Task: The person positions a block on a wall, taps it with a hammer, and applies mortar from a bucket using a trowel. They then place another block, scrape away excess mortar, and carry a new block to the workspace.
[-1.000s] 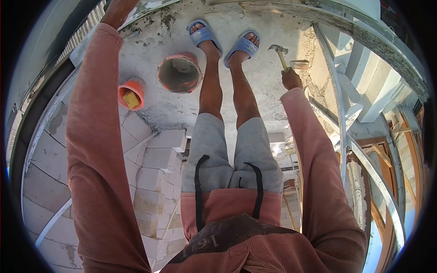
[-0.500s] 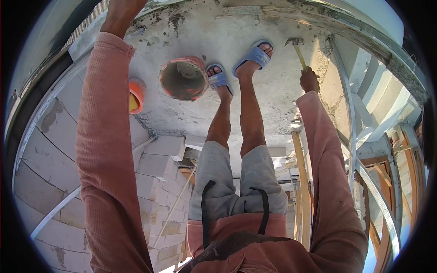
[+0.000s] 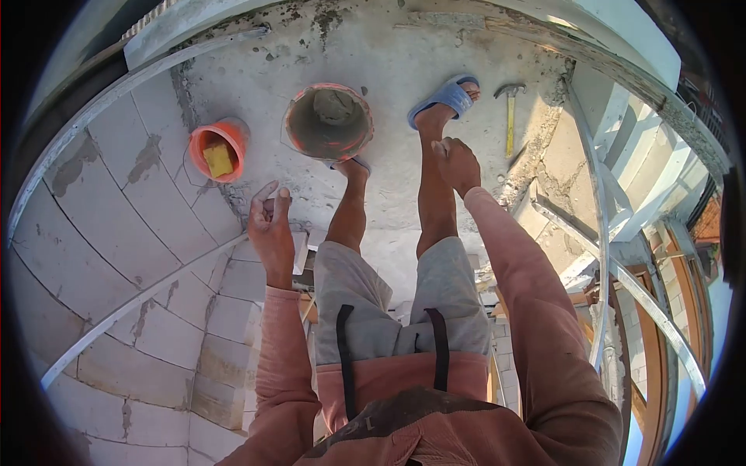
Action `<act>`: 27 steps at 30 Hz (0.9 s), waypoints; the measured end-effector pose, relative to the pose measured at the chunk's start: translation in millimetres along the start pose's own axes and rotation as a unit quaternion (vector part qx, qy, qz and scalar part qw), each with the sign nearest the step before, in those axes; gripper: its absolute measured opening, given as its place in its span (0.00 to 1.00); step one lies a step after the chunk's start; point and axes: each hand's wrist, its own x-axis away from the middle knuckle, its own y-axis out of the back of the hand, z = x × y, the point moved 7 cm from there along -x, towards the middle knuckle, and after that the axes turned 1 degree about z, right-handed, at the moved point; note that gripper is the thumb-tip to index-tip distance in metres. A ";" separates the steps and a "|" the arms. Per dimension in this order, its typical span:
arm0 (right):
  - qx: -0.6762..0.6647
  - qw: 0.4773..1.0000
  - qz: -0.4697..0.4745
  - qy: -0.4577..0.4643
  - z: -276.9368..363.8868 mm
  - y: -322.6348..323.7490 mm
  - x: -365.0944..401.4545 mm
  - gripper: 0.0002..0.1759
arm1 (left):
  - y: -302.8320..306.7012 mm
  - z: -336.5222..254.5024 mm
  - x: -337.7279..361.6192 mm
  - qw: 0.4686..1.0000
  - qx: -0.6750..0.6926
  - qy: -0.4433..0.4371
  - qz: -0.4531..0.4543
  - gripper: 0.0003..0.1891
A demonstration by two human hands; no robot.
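Note:
My left hand [image 3: 272,229] hangs in the air over the block wall's edge, its fingers loosely bent and the thumb apart, with nothing in it. My right hand [image 3: 460,165] is in front of my right shin, its fingers curled in and no object showing in them. A claw hammer [image 3: 510,128] with a yellow handle lies on the concrete floor, right of my right foot and apart from the hand. Between my left foot and a small orange bucket [image 3: 239,140] stands a larger bucket [image 3: 362,124] with grey mortar at its bottom. A yellow sponge [image 3: 218,160] is inside the small bucket.
A pale block wall [image 3: 116,202] drops away at the left, crossed by a metal strip [image 3: 148,299]. Metal framing [image 3: 594,202] runs along the right side. A wooden board [image 3: 513,25] lies along the far floor edge.
The hammer has left my right hand and now lies on the floor. That hand has come left towards my shin. My left hand has come down from the upper left.

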 end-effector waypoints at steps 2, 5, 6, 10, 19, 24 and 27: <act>-0.062 0.996 0.040 -0.044 47.0 -26.7 16.6 0.24 | 24.3 38.8 17.5 0.999 -0.013 0.031 -0.002 0.20; -0.076 0.989 0.077 -0.104 75.6 -72.3 38.7 0.26 | 43.1 77.4 33.5 0.998 0.005 0.054 0.034 0.27; -0.094 0.989 0.065 -0.095 82.9 -88.5 44.2 0.26 | 50.1 86.0 37.9 0.998 -0.007 0.041 0.054 0.29; -0.109 0.989 0.052 -0.090 99.7 -109.4 65.3 0.25 | 64.8 141.1 58.6 0.983 0.007 0.080 0.168 0.36; -0.057 0.988 0.088 -0.110 65.3 -72.8 91.0 0.28 | 55.8 207.6 122.1 0.941 -0.036 0.161 0.295 0.39; -0.015 0.995 0.078 -0.056 40.5 -33.5 94.1 0.25 | 33.5 215.2 155.9 0.945 0.014 0.180 0.272 0.41; 0.004 0.995 0.092 -0.025 35.8 -14.1 100.1 0.25 | 25.7 214.9 176.2 0.946 0.040 0.203 0.248 0.41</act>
